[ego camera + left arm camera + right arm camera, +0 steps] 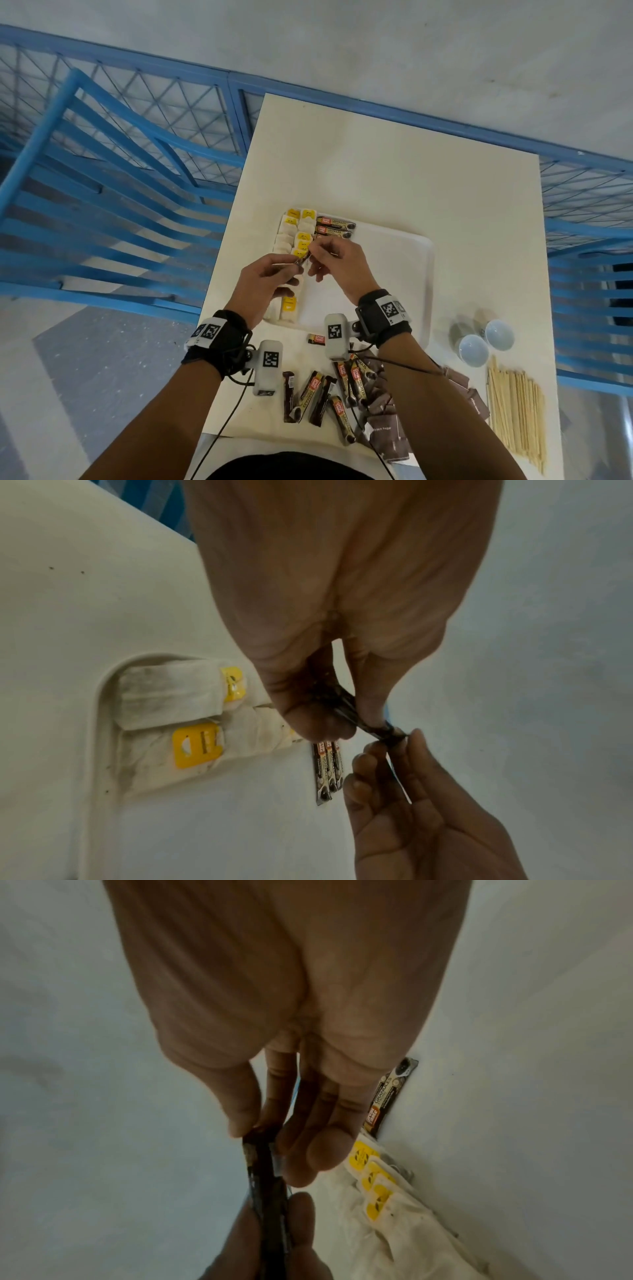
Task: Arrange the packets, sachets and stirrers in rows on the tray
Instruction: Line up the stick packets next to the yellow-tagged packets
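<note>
Hands above the tray (421, 274): left hand (265, 284) and right hand (337, 263) each pinch one end of a dark coffee stick (356, 712) between thumb and fingertips.

table (394, 164): white | 2 pale cups (486, 339), possibly bowls | blue chair (102, 205) | blue mesh railing (164, 92)

We read "GRANULES" on dark coffee sachets (335, 226) on tray (423, 274); red brand patch beside it illegible to us.

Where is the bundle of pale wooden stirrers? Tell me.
In the head view, the wooden stirrers lie on the table's near right corner, just below two white cups.
</note>
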A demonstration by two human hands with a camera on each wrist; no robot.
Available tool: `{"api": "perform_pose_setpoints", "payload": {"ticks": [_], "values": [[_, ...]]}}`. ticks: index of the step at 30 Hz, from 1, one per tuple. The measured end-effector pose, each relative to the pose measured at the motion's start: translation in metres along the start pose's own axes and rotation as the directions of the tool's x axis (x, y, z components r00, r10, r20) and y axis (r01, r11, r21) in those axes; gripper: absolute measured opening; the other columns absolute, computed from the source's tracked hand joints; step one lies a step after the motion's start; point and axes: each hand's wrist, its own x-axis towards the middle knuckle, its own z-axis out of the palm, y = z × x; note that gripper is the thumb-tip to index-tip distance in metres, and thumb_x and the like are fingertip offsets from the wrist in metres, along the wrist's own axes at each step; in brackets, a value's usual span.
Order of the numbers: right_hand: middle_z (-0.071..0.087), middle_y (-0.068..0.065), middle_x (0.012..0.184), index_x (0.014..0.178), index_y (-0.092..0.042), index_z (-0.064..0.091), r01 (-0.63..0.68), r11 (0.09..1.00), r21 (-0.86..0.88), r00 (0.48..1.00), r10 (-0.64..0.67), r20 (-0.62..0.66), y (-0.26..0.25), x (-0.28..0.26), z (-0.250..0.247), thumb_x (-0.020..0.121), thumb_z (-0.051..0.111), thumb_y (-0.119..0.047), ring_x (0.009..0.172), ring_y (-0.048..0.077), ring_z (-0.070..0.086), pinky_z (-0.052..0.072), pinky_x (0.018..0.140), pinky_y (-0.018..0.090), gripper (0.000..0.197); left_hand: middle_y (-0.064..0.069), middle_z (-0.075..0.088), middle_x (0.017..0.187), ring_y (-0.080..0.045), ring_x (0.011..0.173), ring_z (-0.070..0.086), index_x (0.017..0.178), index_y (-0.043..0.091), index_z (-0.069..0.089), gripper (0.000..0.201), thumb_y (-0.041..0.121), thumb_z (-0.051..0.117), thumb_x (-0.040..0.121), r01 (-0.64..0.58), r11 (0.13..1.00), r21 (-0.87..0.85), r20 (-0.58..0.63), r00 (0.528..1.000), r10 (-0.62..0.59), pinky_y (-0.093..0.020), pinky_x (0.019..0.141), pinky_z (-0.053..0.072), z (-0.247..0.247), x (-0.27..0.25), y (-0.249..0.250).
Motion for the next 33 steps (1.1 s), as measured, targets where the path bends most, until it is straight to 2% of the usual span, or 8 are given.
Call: {"api": "perform_pose_setpoints", "payload": {"ticks": [5,10,14,17,21,23,26,33], "values": [[0.070,0.031,0.089,0.109,0.007,0.067,0.000,0.998,0.064,0.999,-0.002,0.032,0.002,-0.006,-0.001,0.094,0.065,0.004,0.074,0.035,0.069,0.061,0.069,0.039,0.016,-0.002,0.077,0.096,-0.015,0.079,0.068,0.108,0.011,0.074,0.034,-0.011,0.076,0.082,-0.075,0.996,0.042,-0.046,0.996,0.077,-0.025,0.067,0.057,0.001,0.001,0.000],[0.072,0.027,0.090,0.113,0.006,0.066,0.031,0.995,0.091,0.999,-0.027,-0.041,0.003,-0.008,0.001,0.094,0.066,0.004,0.074,0.033,0.071,0.061,0.070,0.039,0.020,-0.007,0.078,0.099,-0.015,0.080,0.070,0.108,0.010,0.075,0.030,-0.007,0.078,0.082,-0.069,0.998,0.012,-0.065,0.995,0.070,-0.024,0.071,0.058,0.001,0.000,0.000],[0.075,0.022,0.094,0.113,0.001,0.069,-0.051,0.994,0.102,0.998,0.055,-0.040,0.003,-0.009,0.009,0.089,0.076,-0.010,0.078,0.027,0.071,0.061,0.076,0.044,0.027,-0.010,0.077,0.093,-0.020,0.079,0.070,0.108,0.005,0.074,0.029,-0.005,0.080,0.082,-0.084,0.996,-0.023,-0.127,0.989,0.081,-0.028,0.073,0.060,0.004,-0.002,-0.004],[0.077,0.014,0.094,0.104,-0.005,0.073,-0.055,0.998,-0.039,0.998,0.054,-0.033,0.007,-0.007,0.014,0.088,0.077,-0.012,0.082,0.024,0.071,0.060,0.076,0.040,0.017,-0.011,0.077,0.093,-0.024,0.082,0.072,0.109,0.005,0.072,0.030,0.000,0.082,0.081,-0.067,0.998,0.011,-0.102,0.992,0.067,-0.035,0.080,0.062,0.008,-0.004,-0.005],[0.073,0.020,0.102,0.107,-0.006,0.073,-0.060,0.996,0.070,0.997,0.063,-0.036,0.005,-0.005,0.017,0.096,0.064,-0.006,0.085,0.031,0.071,0.060,0.084,0.056,0.014,-0.007,0.079,0.098,-0.021,0.093,0.072,0.107,0.012,0.075,0.020,0.021,0.079,0.089,-0.020,0.989,0.147,-0.050,0.998,0.027,-0.038,0.085,0.057,0.006,-0.003,-0.005],[0.071,0.020,0.104,0.119,-0.008,0.070,-0.044,0.999,0.012,0.999,0.044,0.013,0.002,-0.007,0.017,0.099,0.062,-0.008,0.079,0.026,0.070,0.063,0.072,0.049,0.022,-0.009,0.077,0.097,-0.024,0.091,0.070,0.104,0.012,0.075,0.019,0.027,0.075,0.094,-0.007,0.993,0.119,-0.123,0.992,0.022,-0.041,0.083,0.056,0.005,-0.001,-0.004],[0.073,0.016,0.098,0.130,-0.009,0.064,-0.005,0.994,-0.112,0.995,0.015,0.095,-0.001,-0.011,0.016,0.094,0.071,-0.008,0.071,0.020,0.070,0.053,0.053,0.024,0.037,-0.013,0.074,0.093,-0.022,0.080,0.070,0.107,0.007,0.073,0.025,0.029,0.072,0.096,-0.012,0.998,0.056,-0.172,0.985,0.021,-0.037,0.072,0.058,0.005,-0.001,0.001],[0.077,0.009,0.086,0.107,-0.007,0.074,0.051,0.983,-0.176,0.992,-0.029,0.126,0.002,-0.014,0.007,0.088,0.077,-0.008,0.078,0.022,0.075,0.057,0.063,0.028,0.019,-0.017,0.074,0.081,-0.026,0.071,0.068,0.097,-0.002,0.075,0.018,0.016,0.073,0.095,-0.018,0.998,0.053,-0.206,0.978,0.028,-0.035,0.063,0.059,0.004,0.000,0.003]]}}
